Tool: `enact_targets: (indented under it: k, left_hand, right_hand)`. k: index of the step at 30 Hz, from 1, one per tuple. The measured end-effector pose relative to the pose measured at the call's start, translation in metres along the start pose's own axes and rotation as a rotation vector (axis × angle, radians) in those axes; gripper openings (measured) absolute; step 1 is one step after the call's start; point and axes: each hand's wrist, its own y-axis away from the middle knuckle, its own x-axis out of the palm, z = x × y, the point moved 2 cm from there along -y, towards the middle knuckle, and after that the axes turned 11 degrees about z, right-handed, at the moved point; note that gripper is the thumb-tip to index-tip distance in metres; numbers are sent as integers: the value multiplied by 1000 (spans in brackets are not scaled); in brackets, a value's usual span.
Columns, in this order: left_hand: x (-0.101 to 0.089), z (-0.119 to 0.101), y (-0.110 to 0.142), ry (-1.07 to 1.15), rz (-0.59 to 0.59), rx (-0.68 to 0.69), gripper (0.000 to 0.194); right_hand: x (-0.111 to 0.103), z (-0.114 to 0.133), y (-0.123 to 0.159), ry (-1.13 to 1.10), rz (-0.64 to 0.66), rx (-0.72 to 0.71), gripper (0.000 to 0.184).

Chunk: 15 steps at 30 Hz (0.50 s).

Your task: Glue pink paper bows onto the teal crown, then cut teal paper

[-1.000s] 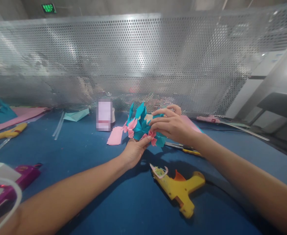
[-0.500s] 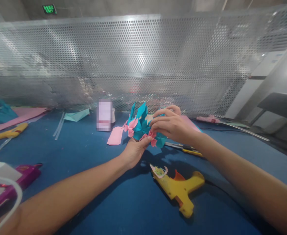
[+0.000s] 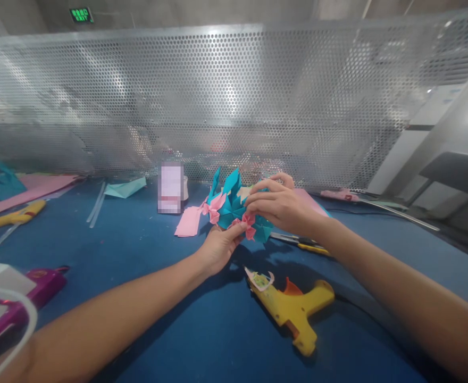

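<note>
A blue folded-paper piece (image 3: 229, 205) with pink paper flowers (image 3: 216, 206) on it is held up over the middle of the table. My left hand (image 3: 220, 250) grips its near side from below, thumb against a pink flower (image 3: 249, 226). From the right, my right hand (image 3: 274, 202) has its bent fingers closed on the piece's right side; the fingertips partly cover what they pinch. Below the hands a yellow glue gun (image 3: 287, 308) lies on the blue table (image 3: 170, 330), glue smeared round its nozzle.
A phone-like upright item (image 3: 170, 187), blurred out, stands behind a pink paper stack (image 3: 188, 221). A yellow-handled cutter (image 3: 314, 248) lies right of the hands. Farther left are glue sticks (image 3: 96, 205), a mint folded paper (image 3: 125, 188) and a purple device (image 3: 44, 287). A perforated metal screen (image 3: 202, 96) bounds the back.
Almost nothing differs. The blue paper piece has shifted very slightly, and both hands keep their hold on it.
</note>
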Motion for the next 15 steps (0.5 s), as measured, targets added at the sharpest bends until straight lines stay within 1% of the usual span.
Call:
enact_targets:
  k: [6,15]
  left_hand:
    - [-2,1,-2,16,7,-12,22]
    - [0,0,-1,18,19,-27,21]
  right_hand:
    - [3,-1,1,1,3,8,16]
    - [-1,1,1,-13,6,1,17]
